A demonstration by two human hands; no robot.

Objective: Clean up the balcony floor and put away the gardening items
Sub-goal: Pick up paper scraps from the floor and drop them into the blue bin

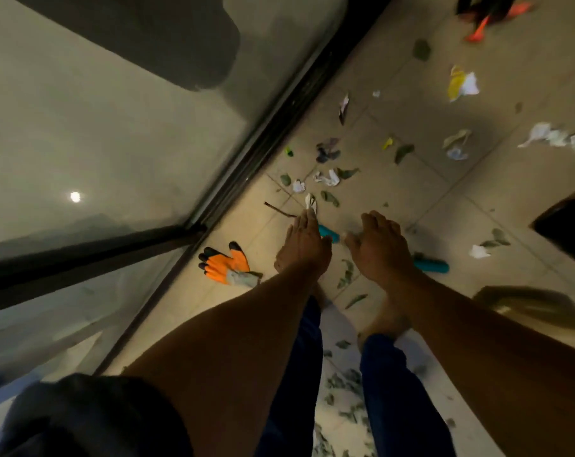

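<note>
Both hands reaching down over tiled floor (394, 179), apart, fingers relaxed, holding nothing: left hand (304, 244), right hand (376, 247). Orange glove (226, 263) just left of left hand; teal tool (432, 266) right.

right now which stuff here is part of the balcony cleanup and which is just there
Part of the job:
- orange and black gardening gloves
- teal-handled tool
- second teal handle between the hands
- crumpled paper scraps
- fallen leaves
- twig

Just there:
- glass balustrade
- dark object at right edge, unclear
</note>
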